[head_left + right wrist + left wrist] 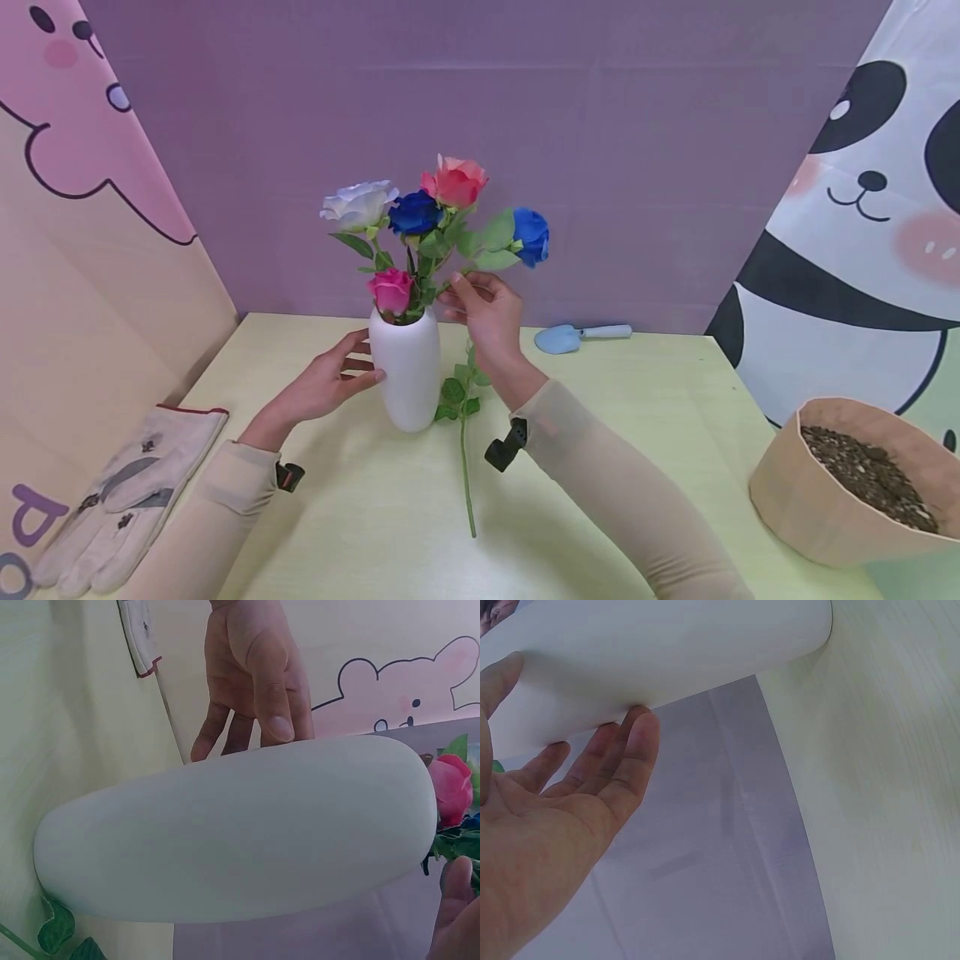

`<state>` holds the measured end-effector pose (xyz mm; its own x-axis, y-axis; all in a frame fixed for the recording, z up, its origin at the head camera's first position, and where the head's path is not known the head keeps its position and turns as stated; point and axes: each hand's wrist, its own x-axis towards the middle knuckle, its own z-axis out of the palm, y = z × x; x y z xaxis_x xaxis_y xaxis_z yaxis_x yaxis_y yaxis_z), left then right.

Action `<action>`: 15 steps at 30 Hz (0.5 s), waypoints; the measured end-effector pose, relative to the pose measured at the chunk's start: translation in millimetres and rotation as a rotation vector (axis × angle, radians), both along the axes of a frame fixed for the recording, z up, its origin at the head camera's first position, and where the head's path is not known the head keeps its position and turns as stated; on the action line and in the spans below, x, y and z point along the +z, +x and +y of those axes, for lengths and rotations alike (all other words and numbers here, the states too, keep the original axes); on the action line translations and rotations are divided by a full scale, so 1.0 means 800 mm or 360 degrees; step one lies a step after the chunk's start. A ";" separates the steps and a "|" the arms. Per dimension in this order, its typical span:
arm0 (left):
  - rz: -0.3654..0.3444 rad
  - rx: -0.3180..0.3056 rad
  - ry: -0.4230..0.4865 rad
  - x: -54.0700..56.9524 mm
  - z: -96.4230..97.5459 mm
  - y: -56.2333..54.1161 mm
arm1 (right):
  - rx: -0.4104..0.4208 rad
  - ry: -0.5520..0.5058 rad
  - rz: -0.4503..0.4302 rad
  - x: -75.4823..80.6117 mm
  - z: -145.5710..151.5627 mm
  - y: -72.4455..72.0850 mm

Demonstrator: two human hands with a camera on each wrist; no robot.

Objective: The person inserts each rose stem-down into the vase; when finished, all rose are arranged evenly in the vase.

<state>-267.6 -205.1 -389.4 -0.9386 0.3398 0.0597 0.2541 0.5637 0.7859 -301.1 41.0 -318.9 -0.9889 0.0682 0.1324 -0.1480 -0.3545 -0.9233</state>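
A white vase [408,371] stands upright on the table, holding a white rose [358,205], a dark blue rose [415,214], a coral rose [456,182] and a pink rose [391,290]. My left hand [322,385] holds the vase's left side, thumb toward the front and fingertips against the wall, as the left wrist view [562,802] confirms. Just right of the mouth, my right hand [493,321] pinches the stem of a bright blue rose [531,237], which leans out to the right. The stem's lower end is hidden among the leaves.
A leafy green stem [467,467] lies on the table right of the vase, its upper end hidden by my right hand. Behind it is a light blue trowel [561,339]. Gardening gloves [135,492] lie at left; a tan pot of soil [787,492] stands at right.
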 end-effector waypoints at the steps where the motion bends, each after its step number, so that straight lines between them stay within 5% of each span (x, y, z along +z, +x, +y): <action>1: -0.0002 0.0000 0.0001 0.000 0.000 0.000 | 0.0001 0.0009 -0.0013 -0.001 0.000 -0.001; 8: -0.0001 -0.0001 0.0003 -0.001 0.000 0.000 | 0.0028 0.0082 -0.0047 -0.002 -0.003 -0.005; 15: 0.0001 0.0001 0.0001 0.000 -0.001 -0.001 | 0.0036 0.0331 -0.0026 -0.005 -0.008 -0.009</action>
<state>-268.4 -205.6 -389.7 -0.9387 0.3394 0.0606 0.2544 0.5633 0.7861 -308.5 34.5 -322.9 -0.9919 0.0187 0.1253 -0.1267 -0.1591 -0.9791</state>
